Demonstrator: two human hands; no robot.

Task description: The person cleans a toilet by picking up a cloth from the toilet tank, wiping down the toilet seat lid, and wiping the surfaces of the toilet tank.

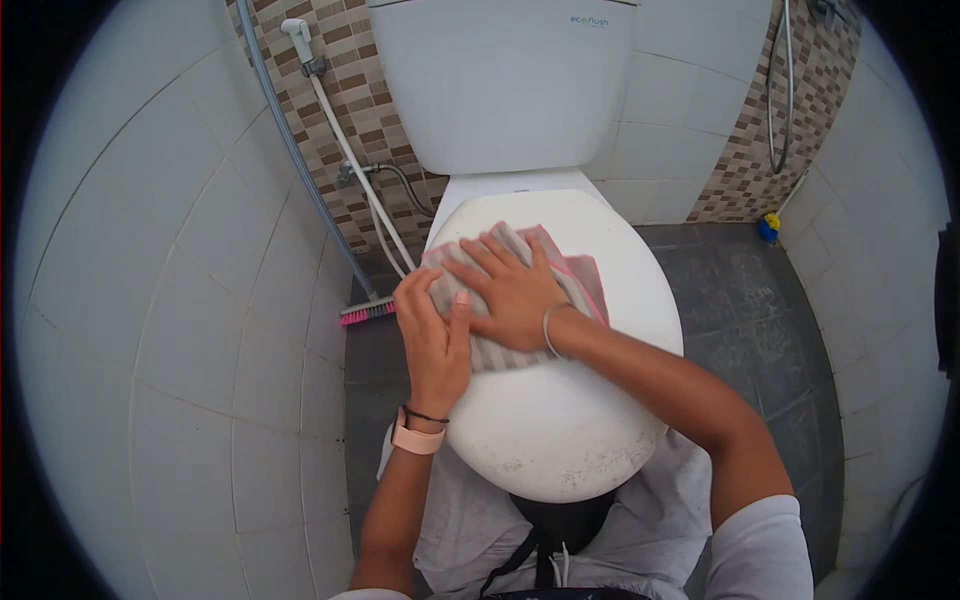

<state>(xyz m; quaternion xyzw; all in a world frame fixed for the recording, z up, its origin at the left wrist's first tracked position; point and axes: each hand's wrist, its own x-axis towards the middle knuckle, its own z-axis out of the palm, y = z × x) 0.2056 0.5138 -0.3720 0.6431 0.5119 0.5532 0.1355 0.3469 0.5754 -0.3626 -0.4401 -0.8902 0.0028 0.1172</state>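
A striped grey cloth with pink edging (585,280) lies spread on the closed white toilet lid (560,420). My right hand (520,300) presses flat on the cloth, fingers spread. At the lid's left edge is my left hand (435,340), its fingers bent over the cloth's left side and its thumb raised apart. Whether the left fingertips pinch the cloth or only rest on it is hard to see. Dark specks mark the front part of the lid.
Behind the lid stands the white cistern (500,90). A pink-bristled floor brush (368,312) and a white bidet sprayer (297,35) are on the left. A shower hose (778,110) hangs at the right, above a small blue and yellow object (769,228). Tiled walls stand close on both sides.
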